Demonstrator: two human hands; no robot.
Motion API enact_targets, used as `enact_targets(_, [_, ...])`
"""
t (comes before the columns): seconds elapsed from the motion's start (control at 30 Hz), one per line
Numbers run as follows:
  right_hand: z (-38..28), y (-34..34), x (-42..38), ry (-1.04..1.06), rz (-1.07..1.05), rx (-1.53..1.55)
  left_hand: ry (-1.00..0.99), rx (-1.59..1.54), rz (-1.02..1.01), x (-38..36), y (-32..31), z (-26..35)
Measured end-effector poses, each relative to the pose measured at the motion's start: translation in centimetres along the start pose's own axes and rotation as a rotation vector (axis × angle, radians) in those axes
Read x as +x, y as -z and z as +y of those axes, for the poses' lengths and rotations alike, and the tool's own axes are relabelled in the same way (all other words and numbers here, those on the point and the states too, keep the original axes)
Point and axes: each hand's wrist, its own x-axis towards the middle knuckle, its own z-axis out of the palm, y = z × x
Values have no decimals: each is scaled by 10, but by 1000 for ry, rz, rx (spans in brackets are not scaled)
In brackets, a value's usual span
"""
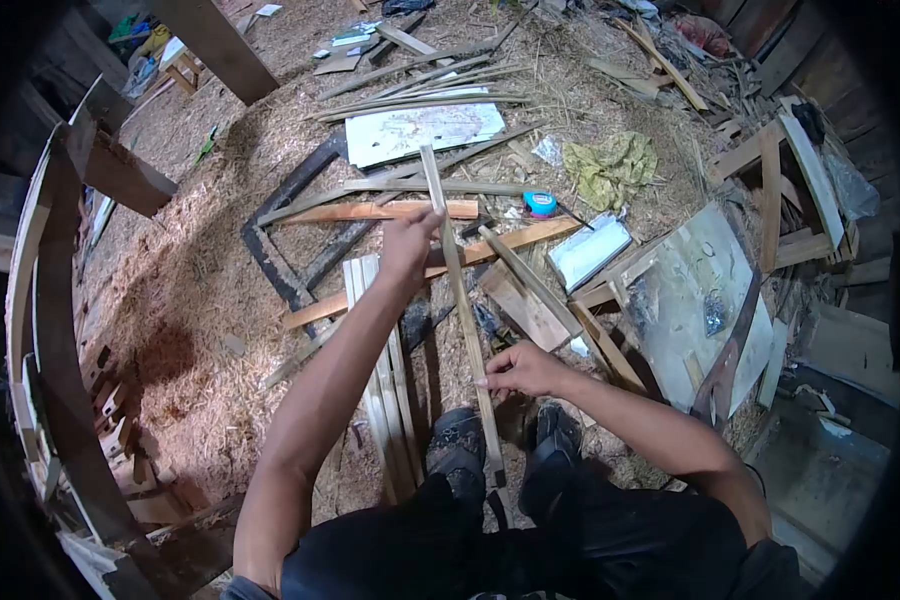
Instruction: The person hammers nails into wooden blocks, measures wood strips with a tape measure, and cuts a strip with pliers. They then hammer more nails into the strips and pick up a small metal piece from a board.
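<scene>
Dark trousers (610,540) fill the space closest to the camera, and a pair of dark boots (457,440) stands in front of them, just below the right hand (520,370). A long, narrow wooden strip (458,290) runs away from the body, its near end between the boots and its far end just beyond the left hand (410,243). The left hand grips the strip near that far end, its fingers closed on the wood. Nearer the body, the right hand pinches the strip's edge with thumb and fingertips.

Several pale slats (385,410) lie on the floor beneath the left forearm. An orange-toned batten (370,211) lies just beyond the left hand, with a dark angled frame (270,262) to that hand's left. Farther ahead of it is a stained white board (425,132).

Ahead of the right hand are a blue tape measure (540,204), a white block-like piece (590,250) and, farther off, a crumpled yellowish cloth (610,170). A broad pale panel (690,290) leans well to the right hand's right. Shavings (200,230) cover the floor left of the left hand.
</scene>
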Motion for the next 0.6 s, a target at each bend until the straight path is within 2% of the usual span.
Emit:
enact_targets(0.03, [4,-2,-1,-24,-41,0,101,-74,-6,-8,1,-6])
enact_targets(0.13, [10,0,1,-88,-175,-50,183,-20,-30,-17,-4,-21])
enact_targets(0.17, [13,4,3,-100,-157,-39,183,-18,-90,-18,-3,-25])
enact_targets(0.3, [3,9,2,-156,-73,-39,173,21,-67,-36,-17,-30])
enact_targets(0.37, [2,13,1,-41,18,-20,166,35,-84,-45,-23,-34])
enact_targets(0.4, [-7,15,-1,-103,60,-14,159,45,-101,-49,-27,-38])
enact_targets(0.43, [5,14,3,-20,87,-38,157,56,-119,-54,-28,-47])
enact_targets(0.5, [24,12,3,-103,88,9,175,106,-205,-59,-26,-55])
enact_targets(0.53, [25,7,1,-63,113,84,135,185,-216,-57,-24,-60])
enact_targets(0.57, [24,4,0,-74,146,41,97,264,-231,-55,-22,-66])
enact_targets(0.6, [23,2,-3,-96,175,1,98,204,-206,-56,-25,-66])
